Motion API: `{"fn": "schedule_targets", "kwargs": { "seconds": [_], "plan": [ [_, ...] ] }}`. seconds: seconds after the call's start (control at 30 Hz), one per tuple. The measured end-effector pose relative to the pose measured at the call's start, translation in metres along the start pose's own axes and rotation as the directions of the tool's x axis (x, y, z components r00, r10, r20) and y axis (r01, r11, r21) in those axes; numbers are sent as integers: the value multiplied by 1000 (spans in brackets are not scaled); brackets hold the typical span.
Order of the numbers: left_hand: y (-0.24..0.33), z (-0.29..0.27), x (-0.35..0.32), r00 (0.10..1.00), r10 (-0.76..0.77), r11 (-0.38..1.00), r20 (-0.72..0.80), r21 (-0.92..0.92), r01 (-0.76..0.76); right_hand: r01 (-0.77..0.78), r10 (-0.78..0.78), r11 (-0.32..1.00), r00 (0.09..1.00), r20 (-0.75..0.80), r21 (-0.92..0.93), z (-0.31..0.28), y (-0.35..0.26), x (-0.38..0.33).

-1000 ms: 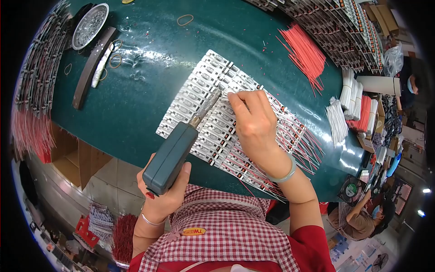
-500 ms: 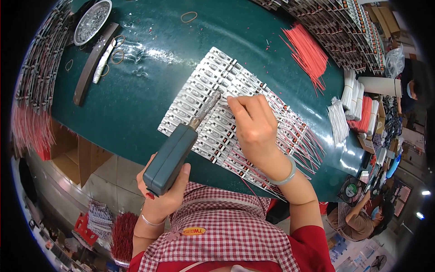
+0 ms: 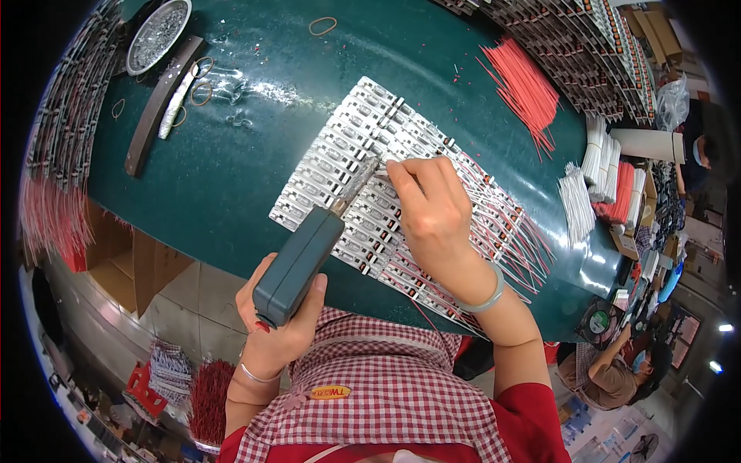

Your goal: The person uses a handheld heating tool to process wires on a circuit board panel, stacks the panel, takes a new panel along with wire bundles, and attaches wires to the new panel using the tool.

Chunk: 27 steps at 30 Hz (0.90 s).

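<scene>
My left hand [image 3: 282, 324] is wrapped around the dark green body of a soldering gun [image 3: 299, 266]. Its metal barrel slants up and right over rows of small white modules [image 3: 320, 166] joined in a panel on the table. Just right of the tip, my right hand [image 3: 434, 212] has thumb and index finger pinched close above the modules. Whatever is between those fingertips is too small to make out. Thin red and white wires [image 3: 505, 231] run out of the panel's right part, some passing beneath my right hand.
On the green table [image 3: 231, 170] lie a dark curved bar [image 3: 158, 116], a white-wrapped stick [image 3: 176, 104], rubber bands and a metal bowl [image 3: 158, 37]. A pile of red wires [image 3: 525, 92] lies at the far right, near stacked module panels [image 3: 587, 54]. White wire bundles [image 3: 575, 204] lie by the right edge.
The soldering gun and my left hand have shifted slightly right and up. My right hand keeps its pinch in nearly the same spot.
</scene>
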<state>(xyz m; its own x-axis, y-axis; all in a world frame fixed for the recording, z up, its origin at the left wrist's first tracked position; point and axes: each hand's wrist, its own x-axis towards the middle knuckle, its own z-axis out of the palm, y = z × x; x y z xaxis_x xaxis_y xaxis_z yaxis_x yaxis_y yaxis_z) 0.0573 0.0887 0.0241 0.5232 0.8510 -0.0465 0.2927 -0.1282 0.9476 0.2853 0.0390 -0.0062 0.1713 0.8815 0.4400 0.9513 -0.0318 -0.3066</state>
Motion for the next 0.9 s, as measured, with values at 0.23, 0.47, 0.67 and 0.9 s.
{"fn": "schedule_targets", "kwargs": {
  "seconds": [0.23, 0.47, 0.67, 0.9],
  "plan": [
    [-2, -2, -8, 997, -23, 1000, -72, -10, 23, 68, -68, 997, 998, -12, -24, 3, 5, -1],
    [-14, -6, -15, 989, 126, 985, -80, 129, -115, 96, -96, 995, 992, -80, -3, 2, 4, -2],
    [-6, -8, -17, 998, -14, 1000, -56, 4, 15, 72, -72, 997, 996, -49, 15, 2, -4, -7],
    [-9, -9, -17, 1000, 14, 1000, -12, 4, -14, 88, -88, 996, 995, -41, -12, 3, -5, -5]
  ]
}}
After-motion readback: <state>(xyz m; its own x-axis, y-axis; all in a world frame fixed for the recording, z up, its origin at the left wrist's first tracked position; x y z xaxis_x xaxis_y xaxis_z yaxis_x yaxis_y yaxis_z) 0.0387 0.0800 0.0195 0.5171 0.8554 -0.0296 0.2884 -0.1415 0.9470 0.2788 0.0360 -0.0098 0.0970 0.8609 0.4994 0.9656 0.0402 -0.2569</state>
